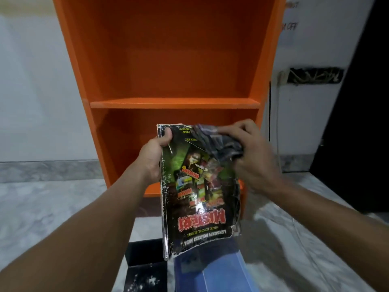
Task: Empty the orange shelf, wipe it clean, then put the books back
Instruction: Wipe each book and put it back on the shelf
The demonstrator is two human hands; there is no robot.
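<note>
Book point(202, 197) in glossy plastic was held near the orange shelf point(174, 103): left hand point(153, 157) gripped its far left corner, right hand point(254, 157) clutched a bunched cloth point(219, 140) against the cover. It seemed light, floppy, slick; the spine edge would give the firmest hold.

1. A marbled grey-and-white floor point(42, 207) fills the lower part of the view.
2. A grey skirting band point(46, 169) runs along the floor's far edge on the left.
3. Above it rises a plain white wall point(31, 91).
4. At the upper right, a paper notice point(291, 24) is stuck to the wall; only the blurred letters "OFF" can be read.
5. Below the notice, a dark slot in the wall point(315, 75) shows tangled wires.
6. A pale socket point(283, 77) sits at the slot's left end.
7. A thin black cable point(270, 110) hangs straight down near the socket.
8. A dark doorway or panel point(357, 123) takes up the far right; which it is cannot be told.
</note>
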